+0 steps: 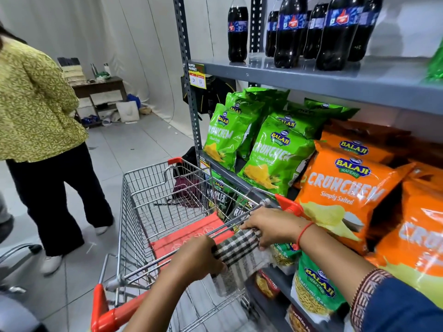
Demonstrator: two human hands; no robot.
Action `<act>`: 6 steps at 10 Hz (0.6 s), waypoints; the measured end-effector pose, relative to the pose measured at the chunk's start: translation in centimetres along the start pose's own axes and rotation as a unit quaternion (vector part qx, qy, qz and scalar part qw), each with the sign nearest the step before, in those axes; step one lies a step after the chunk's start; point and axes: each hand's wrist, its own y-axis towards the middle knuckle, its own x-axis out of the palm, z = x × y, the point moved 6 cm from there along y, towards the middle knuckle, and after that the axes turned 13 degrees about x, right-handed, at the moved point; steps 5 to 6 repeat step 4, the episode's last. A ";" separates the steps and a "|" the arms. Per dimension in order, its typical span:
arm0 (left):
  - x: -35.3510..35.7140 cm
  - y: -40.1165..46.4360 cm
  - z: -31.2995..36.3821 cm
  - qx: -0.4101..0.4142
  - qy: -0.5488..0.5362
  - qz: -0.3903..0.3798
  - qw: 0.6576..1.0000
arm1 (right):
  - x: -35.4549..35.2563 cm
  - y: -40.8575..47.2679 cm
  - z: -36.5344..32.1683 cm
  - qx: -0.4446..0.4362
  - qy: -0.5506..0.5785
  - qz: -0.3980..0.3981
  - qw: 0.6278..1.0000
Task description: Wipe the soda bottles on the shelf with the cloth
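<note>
Several dark soda bottles (290,32) with blue labels stand on the top grey shelf (311,80), one apart at the left (237,29). A black-and-white checked cloth (237,248) lies draped over the handle bar of a wire shopping cart (153,212). My left hand (194,259) grips the cloth's near end against the bar. My right hand (271,227) holds its far end, fingers curled over the cloth. Both hands are well below the bottles.
Green and orange crisp bags (271,159) fill the shelf under the bottles, more snack packs lower down. A person in a yellow top (36,104) stands left of the cart. A small table with clutter (100,89) sits in the far corner.
</note>
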 end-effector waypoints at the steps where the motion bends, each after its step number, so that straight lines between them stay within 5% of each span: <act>1: 0.1 0.0 0.1 -0.005 -0.011 0.007 1.000 | 0.1 -0.1 0.0 0.009 0.011 0.020 1.000; 3: -1.1 -0.6 0.9 0.007 0.029 -0.017 0.999 | 0.2 -0.8 1.0 0.035 0.047 -0.006 0.998; 4: -4.3 -0.6 2.4 0.025 0.099 0.052 0.993 | -1.5 -2.0 1.5 0.064 0.106 0.019 0.992; 6: -4.3 -0.6 2.4 0.025 0.099 0.052 0.993 | -1.5 -2.0 1.5 0.064 0.106 0.019 0.992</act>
